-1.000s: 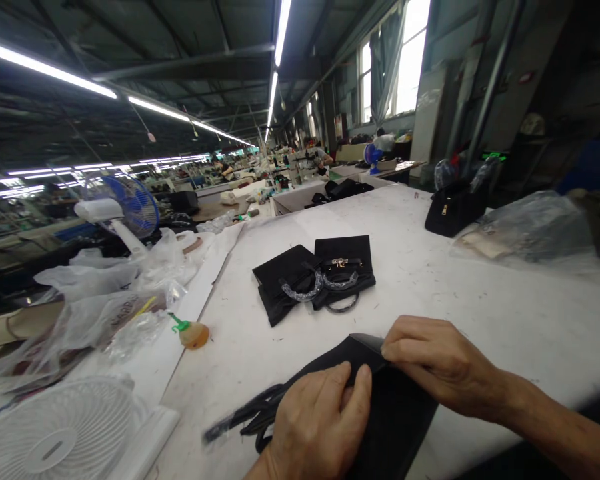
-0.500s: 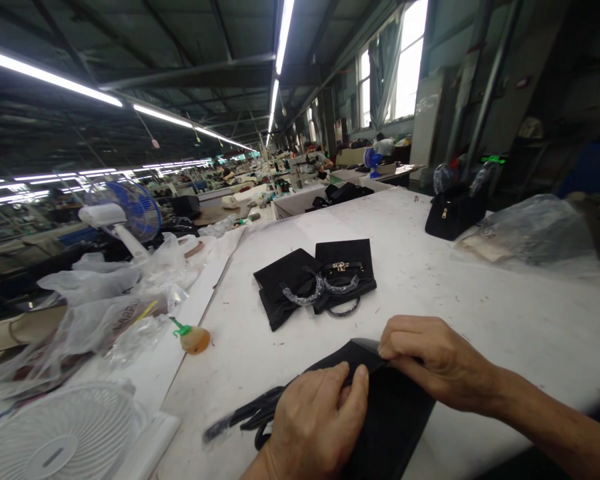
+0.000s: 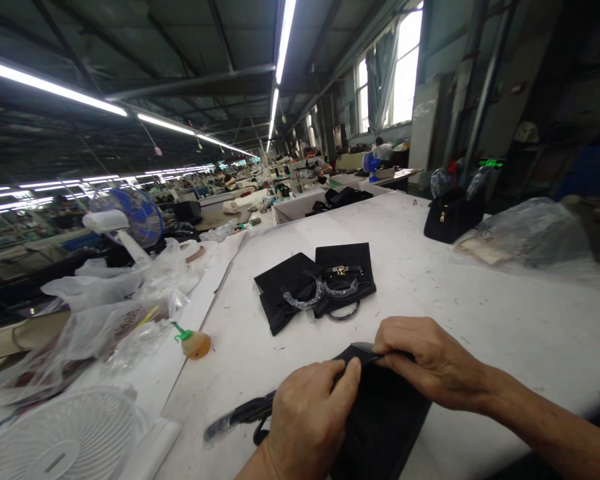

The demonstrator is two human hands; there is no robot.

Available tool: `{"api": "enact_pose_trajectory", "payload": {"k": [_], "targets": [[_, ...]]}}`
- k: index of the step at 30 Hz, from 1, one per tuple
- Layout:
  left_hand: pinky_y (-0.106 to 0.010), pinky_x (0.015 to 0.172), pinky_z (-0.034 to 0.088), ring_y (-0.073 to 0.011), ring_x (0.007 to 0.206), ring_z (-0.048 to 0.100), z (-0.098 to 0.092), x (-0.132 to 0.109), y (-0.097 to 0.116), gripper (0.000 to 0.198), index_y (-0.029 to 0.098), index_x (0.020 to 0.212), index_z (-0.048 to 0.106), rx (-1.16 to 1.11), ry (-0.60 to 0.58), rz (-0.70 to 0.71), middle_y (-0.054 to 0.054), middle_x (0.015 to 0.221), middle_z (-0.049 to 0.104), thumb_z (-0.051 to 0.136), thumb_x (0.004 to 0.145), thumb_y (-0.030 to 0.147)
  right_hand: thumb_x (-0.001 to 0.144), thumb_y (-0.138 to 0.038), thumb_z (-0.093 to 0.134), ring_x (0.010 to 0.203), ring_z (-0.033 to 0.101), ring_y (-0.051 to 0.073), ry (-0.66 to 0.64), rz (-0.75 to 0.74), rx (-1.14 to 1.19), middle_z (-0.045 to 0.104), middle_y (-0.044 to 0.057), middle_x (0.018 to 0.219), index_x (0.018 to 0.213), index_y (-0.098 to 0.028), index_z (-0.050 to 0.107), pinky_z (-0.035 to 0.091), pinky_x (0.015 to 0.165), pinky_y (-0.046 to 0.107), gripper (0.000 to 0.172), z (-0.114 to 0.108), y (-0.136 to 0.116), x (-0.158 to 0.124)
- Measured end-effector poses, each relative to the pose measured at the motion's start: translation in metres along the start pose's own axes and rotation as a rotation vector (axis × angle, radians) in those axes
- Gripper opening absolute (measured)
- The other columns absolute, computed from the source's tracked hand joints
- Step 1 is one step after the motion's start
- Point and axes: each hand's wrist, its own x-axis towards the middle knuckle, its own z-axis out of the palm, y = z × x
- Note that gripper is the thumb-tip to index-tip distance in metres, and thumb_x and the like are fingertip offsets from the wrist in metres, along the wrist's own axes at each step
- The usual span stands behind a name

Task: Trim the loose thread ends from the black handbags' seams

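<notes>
A black handbag piece [image 3: 385, 427] lies at the front of the table, its plastic-wrapped handle [image 3: 230, 418] sticking out to the left. My left hand [image 3: 313, 413] is closed on its upper edge, thumb and forefinger near the fold. At the upper right corner, my right hand [image 3: 425, 357] pinches the edge of the same piece, where a greyish strip shows. Just beyond my hands rest two flat black bag pieces, one on the left [image 3: 283, 283] and one on the right with a gold clasp [image 3: 347, 257]; their handles are wrapped in clear plastic.
A small bottle of amber liquid [image 3: 196, 345] with a green spout stands to the left. Nearer is a white fan [image 3: 60, 440]; behind lie clear plastic bags [image 3: 105, 313] and a blue fan [image 3: 140, 217]. A finished black handbag [image 3: 447, 217] and plastic wrapping [image 3: 535, 233] sit at the right.
Both hands have shifted slightly left along with the edge of the black handbag piece. Both still grip it. The other bag pieces stay put.
</notes>
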Motion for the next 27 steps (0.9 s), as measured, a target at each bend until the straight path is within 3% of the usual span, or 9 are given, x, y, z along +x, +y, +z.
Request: {"api": "enact_pose_trajectory", "payload": {"k": [6,10,18,27], "targets": [[-0.024,0.066,0.053,-0.0141,0.073,0.065,0.001,0.019,-0.020,0.021,0.021,0.106,0.060,-0.149,-0.144,-0.324,-0.001,0.085,0.070,0.052,0.087,0.024,0.081,-0.013,0.050,0.076,0.055,0.013,0.016,0.103,0.076,0.062,0.003,0.082,0.086,-0.018,0.060,0.043,0.070,0.025,0.012,-0.003,0.002,0.014],[-0.023,0.066,0.050,-0.0138,0.074,0.065,0.000,0.032,-0.034,0.017,0.026,0.093,0.065,-0.192,-0.278,-0.439,0.002,0.083,0.070,0.049,0.089,0.028,0.076,-0.015,0.055,0.078,0.057,0.013,0.021,0.178,0.110,0.065,0.000,0.083,0.088,-0.019,0.064,0.043,0.072,0.025,0.015,-0.001,0.008,0.031],[-0.027,0.076,0.049,-0.0164,0.083,0.066,0.006,0.044,-0.053,0.023,0.027,0.097,0.066,-0.110,-0.327,-0.475,0.002,0.090,0.071,0.045,0.090,0.032,0.075,-0.023,0.060,0.071,0.057,0.012,-0.057,0.237,0.002,0.066,-0.003,0.073,0.076,-0.021,0.067,0.039,0.066,0.023,0.007,0.001,0.022,0.067],[-0.027,0.075,0.047,-0.0164,0.084,0.066,0.008,0.043,-0.058,0.024,0.028,0.099,0.066,-0.084,-0.336,-0.454,0.001,0.093,0.071,0.044,0.091,0.033,0.079,-0.029,0.057,0.071,0.059,0.013,-0.072,0.243,-0.115,0.067,-0.002,0.074,0.079,-0.023,0.069,0.039,0.065,0.023,0.013,0.000,0.021,0.071]]}}
